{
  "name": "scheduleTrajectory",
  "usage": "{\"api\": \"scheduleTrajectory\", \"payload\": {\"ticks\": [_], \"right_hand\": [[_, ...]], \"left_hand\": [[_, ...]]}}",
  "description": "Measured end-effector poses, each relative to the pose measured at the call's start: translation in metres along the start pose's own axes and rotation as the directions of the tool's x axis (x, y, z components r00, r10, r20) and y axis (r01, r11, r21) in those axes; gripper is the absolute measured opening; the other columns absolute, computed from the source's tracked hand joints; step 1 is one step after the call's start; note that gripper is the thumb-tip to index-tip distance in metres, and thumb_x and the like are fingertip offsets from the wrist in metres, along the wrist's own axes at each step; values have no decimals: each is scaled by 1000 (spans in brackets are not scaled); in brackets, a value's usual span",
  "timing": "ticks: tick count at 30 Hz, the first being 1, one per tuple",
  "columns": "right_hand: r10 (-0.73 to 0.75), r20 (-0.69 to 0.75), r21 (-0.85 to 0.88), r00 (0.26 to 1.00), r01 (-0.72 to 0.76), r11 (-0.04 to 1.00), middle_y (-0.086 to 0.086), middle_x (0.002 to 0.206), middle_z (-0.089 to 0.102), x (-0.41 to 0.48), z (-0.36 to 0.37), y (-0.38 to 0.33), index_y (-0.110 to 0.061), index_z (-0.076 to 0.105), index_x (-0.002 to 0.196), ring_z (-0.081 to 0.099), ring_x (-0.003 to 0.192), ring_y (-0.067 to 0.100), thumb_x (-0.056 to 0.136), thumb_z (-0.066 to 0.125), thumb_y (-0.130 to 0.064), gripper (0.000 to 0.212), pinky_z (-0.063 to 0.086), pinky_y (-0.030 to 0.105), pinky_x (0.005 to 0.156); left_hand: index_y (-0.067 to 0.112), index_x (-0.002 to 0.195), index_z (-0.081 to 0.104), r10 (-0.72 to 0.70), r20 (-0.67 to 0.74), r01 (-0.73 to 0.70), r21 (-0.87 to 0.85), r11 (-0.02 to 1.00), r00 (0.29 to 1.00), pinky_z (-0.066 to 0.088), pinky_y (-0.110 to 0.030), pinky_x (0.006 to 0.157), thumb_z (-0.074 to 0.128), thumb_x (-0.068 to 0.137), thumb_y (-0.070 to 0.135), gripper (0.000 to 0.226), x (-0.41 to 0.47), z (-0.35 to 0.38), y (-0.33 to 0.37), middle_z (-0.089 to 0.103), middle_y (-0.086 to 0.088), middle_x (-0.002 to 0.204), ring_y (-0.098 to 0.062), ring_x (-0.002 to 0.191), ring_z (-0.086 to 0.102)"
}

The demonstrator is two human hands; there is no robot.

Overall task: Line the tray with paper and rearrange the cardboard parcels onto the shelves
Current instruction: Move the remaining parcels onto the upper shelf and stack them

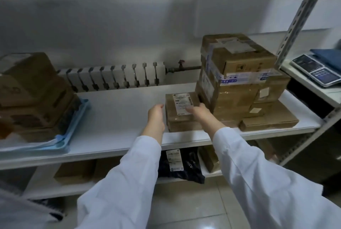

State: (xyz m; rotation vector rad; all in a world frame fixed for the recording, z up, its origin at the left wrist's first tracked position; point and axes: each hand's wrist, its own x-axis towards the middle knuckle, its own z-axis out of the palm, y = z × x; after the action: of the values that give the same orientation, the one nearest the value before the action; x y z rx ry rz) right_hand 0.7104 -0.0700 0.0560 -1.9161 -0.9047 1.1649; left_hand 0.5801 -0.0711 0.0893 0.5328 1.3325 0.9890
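From the head camera, both white-sleeved arms reach to the middle shelf (118, 110) of a white metal rack. A small cardboard parcel (181, 113) with a white label on top sits near the shelf's front edge, just left of a tall stack of parcels (239, 79) that it appears to touch. The left hand (156, 116) is open, fingers extended, its fingertips at the parcel's left side; whether they press it or only come close is hard to tell. The right hand (200, 112) lies flat on the parcel's top right corner, fingers spread over the label's edge rather than curled around anything. At the far left of the same shelf, a blue tray (73, 129) lined with pale paper carries several more cardboard boxes (31, 92) piled up. Behind the shelf a white radiator (114, 77) runs along the wall. On the lower shelf lie a dark bag with a label (181, 164) and further brown boxes. To the right, on a separate worktop, stands a weighing scale (317, 70).
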Motion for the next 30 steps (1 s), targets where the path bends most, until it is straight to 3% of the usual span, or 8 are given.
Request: {"api": "scheduleTrajectory", "payload": {"ticks": [3,6,8,11,16,19,24,30], "right_hand": [[50,-5,-9,999,-50,999,13,147,37,6,0,5,-11,26,146,38,133,34,86,59,-41,75,33,48,111],[64,12,29,998,-65,997,13,148,35,15,2,11,-9,24,146,36,134,33,85,61,-41,79,31,47,112],[78,12,40,997,-79,996,14,148,34,19,1,13,-7,24,145,36,134,34,85,62,-41,78,32,46,112],[105,-49,25,993,-104,994,16,146,32,25,-2,14,-6,30,143,39,130,35,87,61,-36,71,34,44,110],[139,-43,19,989,-138,990,16,146,34,24,-1,10,-5,34,143,41,128,35,88,61,-34,67,37,44,108],[127,-19,42,992,-127,991,15,139,44,20,5,5,-6,43,137,47,122,34,83,62,-36,65,40,45,105],[-2,-78,161,997,15,987,14,138,45,-2,7,-22,-9,34,138,44,125,36,80,63,-39,72,39,50,106],[-147,-84,422,986,169,891,12,148,35,-34,-1,-61,-17,14,149,39,132,33,73,66,-50,98,32,50,110]], "left_hand": [[15,122,45,-46,20,45,38,998,999,37,-33,94,39,100,13,23,-5,10,-8,45,-11,118,-23,79,48],[4,136,42,-79,34,77,71,995,996,42,-29,93,40,100,13,37,1,12,-15,45,-15,139,-26,117,48],[3,133,47,-99,53,92,122,988,994,43,-28,85,43,99,17,37,13,12,-21,48,-15,137,-28,120,48],[6,132,50,-95,46,85,187,979,994,36,-33,102,50,94,28,44,29,9,-26,54,-8,132,-28,127,46],[14,119,57,-36,-54,51,309,950,998,49,-45,97,70,31,79,109,111,-11,-57,55,-9,127,-32,111,57],[21,115,42,15,-56,6,348,938,998,46,-45,99,71,66,59,69,51,-13,-26,40,-8,126,-33,113,49],[25,114,29,67,30,-71,166,984,997,46,-52,98,63,82,44,51,23,-26,0,50,-12,121,-33,111,52],[17,122,54,234,53,-235,4,972,971,57,-41,76,72,56,48,75,8,-59,43,66,-14,113,-31,98,65]]}}
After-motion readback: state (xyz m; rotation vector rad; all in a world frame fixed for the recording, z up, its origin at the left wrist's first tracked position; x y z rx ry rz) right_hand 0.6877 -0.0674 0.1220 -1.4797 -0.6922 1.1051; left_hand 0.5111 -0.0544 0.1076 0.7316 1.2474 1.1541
